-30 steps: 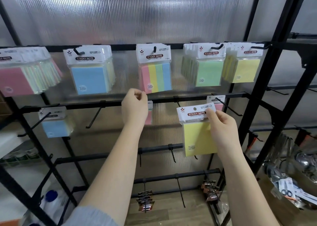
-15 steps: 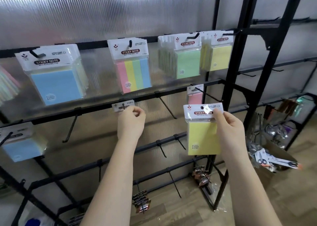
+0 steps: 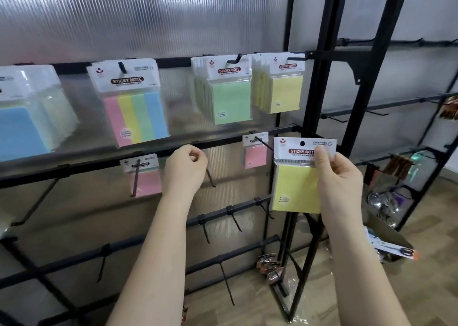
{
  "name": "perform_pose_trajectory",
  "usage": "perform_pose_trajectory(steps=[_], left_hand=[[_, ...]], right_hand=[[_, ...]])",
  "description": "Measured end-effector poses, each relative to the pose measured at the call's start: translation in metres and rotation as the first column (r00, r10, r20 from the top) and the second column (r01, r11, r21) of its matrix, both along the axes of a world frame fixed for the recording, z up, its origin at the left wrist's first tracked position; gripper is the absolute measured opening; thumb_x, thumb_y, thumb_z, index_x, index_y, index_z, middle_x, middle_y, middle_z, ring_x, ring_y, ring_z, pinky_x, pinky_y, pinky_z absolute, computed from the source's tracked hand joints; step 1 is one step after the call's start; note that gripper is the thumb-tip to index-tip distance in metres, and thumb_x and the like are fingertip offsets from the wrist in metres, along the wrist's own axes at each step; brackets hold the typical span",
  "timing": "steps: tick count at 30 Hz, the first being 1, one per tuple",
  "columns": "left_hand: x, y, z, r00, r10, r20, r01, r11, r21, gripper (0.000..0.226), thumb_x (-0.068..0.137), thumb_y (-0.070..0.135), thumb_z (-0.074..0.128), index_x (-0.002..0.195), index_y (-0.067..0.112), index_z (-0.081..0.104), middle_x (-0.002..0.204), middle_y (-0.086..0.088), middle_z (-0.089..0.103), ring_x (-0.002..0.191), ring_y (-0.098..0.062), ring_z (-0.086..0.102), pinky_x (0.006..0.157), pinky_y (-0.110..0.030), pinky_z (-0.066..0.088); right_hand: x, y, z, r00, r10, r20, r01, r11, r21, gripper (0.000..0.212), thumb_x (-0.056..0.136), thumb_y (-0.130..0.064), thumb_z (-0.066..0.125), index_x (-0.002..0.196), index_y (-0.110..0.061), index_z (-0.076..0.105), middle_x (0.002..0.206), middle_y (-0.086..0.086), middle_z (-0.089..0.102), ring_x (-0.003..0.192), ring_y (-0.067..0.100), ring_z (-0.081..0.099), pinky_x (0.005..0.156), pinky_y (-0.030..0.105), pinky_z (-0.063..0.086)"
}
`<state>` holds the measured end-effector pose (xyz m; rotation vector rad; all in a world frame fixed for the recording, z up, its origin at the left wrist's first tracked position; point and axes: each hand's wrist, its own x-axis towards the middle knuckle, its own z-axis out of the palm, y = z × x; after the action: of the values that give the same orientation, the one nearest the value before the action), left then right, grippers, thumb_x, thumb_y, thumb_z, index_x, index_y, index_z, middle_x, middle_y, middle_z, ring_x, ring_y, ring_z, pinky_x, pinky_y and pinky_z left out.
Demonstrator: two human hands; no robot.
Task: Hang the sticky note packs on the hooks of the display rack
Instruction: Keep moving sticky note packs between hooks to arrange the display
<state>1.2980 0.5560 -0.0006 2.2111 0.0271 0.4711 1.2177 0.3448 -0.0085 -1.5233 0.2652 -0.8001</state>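
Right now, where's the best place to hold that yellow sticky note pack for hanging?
Probably the white header card of the yellow pack, from its right edge, as the right hand does: a side grip leaves the punched hole clear for a hook.

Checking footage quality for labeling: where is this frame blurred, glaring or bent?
Head view: blue packs at the left edge are smeared; glare streaks the ribbed panel; wide-angle lens bows the rack posts; the yellow pack in the right hand stays readable.
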Motion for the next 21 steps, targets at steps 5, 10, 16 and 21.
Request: perform_pose_trajectory(steps=[5, 10, 16, 21], left_hand=[[0.01, -0.046, -0.009, 0.994, 0.107, -0.023, -0.106, 0.994, 0.04, 0.013, 0.094, 0.022, 0.049, 0.091, 0.018, 0.061, 0.084, 0.005, 0.061, 0.077, -0.015, 0.055, 0.063, -0.027, 0.044], [0.007, -0.085, -0.012, 0.957, 0.28, -0.072, -0.279, 0.96, 0.025, 0.015, 0.093, 0.02, 0.047, 0.089, 0.019, 0.061, 0.087, 0.003, 0.062, 0.07, -0.013, 0.051, 0.05, -0.023, 0.033], [0.0, -0.114, -0.012, 0.928, 0.359, -0.101, -0.358, 0.933, 0.025, 0.015, 0.091, 0.018, 0.048, 0.091, 0.022, 0.062, 0.092, 0.002, 0.064, 0.079, -0.019, 0.056, 0.054, -0.025, 0.036], [0.002, -0.118, -0.006, 0.913, 0.398, -0.086, -0.396, 0.918, 0.037, 0.016, 0.092, 0.02, 0.047, 0.093, 0.021, 0.063, 0.09, 0.003, 0.064, 0.077, -0.016, 0.057, 0.059, -0.027, 0.043]], right_hand=[[0.028, -0.056, 0.022, 0.993, 0.111, 0.051, -0.106, 0.99, -0.088, 0.032, 0.095, -0.033, 0.053, 0.073, -0.01, 0.061, 0.064, -0.008, 0.056, 0.05, -0.004, 0.041, 0.046, 0.01, 0.03], [0.052, -0.098, 0.052, 0.949, 0.308, 0.065, -0.293, 0.94, -0.172, 0.03, 0.094, -0.034, 0.055, 0.078, -0.013, 0.067, 0.067, -0.011, 0.062, 0.059, -0.001, 0.048, 0.055, 0.016, 0.036], [0.083, -0.115, 0.087, 0.901, 0.404, 0.157, -0.38, 0.911, -0.163, 0.039, 0.094, -0.032, 0.056, 0.058, -0.02, 0.049, 0.046, -0.019, 0.048, 0.045, -0.004, 0.038, 0.044, 0.009, 0.028], [0.106, -0.108, 0.107, 0.867, 0.436, 0.241, -0.438, 0.898, -0.047, 0.03, 0.093, -0.03, 0.059, 0.065, -0.02, 0.062, 0.056, -0.019, 0.058, 0.052, -0.007, 0.047, 0.052, 0.009, 0.036]])
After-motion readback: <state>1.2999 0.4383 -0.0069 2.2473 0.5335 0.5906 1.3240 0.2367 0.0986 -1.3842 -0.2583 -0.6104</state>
